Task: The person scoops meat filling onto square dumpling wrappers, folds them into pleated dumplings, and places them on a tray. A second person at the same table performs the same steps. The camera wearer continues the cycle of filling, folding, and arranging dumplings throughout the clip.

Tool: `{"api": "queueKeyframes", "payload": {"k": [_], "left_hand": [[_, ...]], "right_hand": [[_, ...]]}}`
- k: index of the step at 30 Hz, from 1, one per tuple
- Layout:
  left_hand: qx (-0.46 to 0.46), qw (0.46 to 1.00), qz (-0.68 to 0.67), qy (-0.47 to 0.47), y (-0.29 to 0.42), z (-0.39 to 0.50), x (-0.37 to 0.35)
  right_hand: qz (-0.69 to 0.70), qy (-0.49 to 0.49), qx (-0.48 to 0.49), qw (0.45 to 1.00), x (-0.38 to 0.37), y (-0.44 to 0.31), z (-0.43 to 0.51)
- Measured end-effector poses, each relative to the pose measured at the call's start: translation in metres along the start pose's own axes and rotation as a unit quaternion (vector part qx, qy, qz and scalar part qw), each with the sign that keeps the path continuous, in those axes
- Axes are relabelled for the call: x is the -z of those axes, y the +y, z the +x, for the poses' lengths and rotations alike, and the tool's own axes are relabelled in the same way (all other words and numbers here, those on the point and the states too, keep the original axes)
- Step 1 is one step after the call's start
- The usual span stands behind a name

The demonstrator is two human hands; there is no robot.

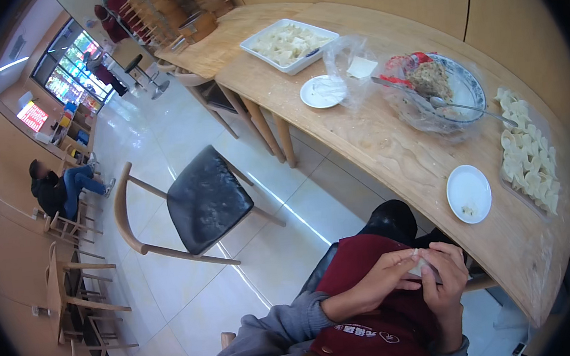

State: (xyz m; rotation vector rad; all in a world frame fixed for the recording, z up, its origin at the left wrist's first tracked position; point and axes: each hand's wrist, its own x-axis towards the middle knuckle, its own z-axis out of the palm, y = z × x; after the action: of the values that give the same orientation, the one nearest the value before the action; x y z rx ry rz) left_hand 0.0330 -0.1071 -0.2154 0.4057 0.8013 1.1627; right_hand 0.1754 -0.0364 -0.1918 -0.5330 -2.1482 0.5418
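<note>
Above the maroon apron [359, 268] on my lap, my left hand [388, 278] and my right hand [445, 273] meet. Fingers of both pinch a small pale dough wrapper [419, 268], partly hidden behind them. Whether filling is inside, I cannot tell. Beyond my hands on the wooden table, a white oval plate [466, 187] holds a small bit of filling. Farther off, minced filling [429, 80] lies in a blue-patterned bowl [471, 85] wrapped in clear plastic, with a metal spoon [482, 110] resting across it. Folded wontons [527, 162] sit in rows at the table's right.
A white tray [314, 60] of wontons, a small white plate [316, 96] and square wrappers [362, 67] in a plastic bag stand farther along the table [362, 125]. A black-seated chair [208, 200] is at left. Bamboo steamers [198, 27] stand at the back. Other people are farther away.
</note>
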Motion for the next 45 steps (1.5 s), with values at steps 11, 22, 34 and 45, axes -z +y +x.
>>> {"api": "queueKeyframes", "payload": {"k": [11,22,34,45], "left_hand": [[-0.096,0.991,0.086,0.024,0.032,-0.032,-0.013],[-0.107,0.989,0.097,0.024,0.032,-0.033,-0.016],[-0.128,0.988,0.064,0.065,0.031,-0.032,-0.016],[-0.229,0.956,0.114,0.14,0.017,-0.025,-0.011]], "right_hand": [[0.162,0.099,-0.065,0.98,0.023,-0.009,-0.01],[-0.064,0.01,0.023,0.998,0.012,-0.018,0.004],[0.496,0.152,-0.344,0.783,0.004,-0.017,-0.012],[0.439,0.138,-0.329,0.825,-0.006,-0.022,-0.014]]}}
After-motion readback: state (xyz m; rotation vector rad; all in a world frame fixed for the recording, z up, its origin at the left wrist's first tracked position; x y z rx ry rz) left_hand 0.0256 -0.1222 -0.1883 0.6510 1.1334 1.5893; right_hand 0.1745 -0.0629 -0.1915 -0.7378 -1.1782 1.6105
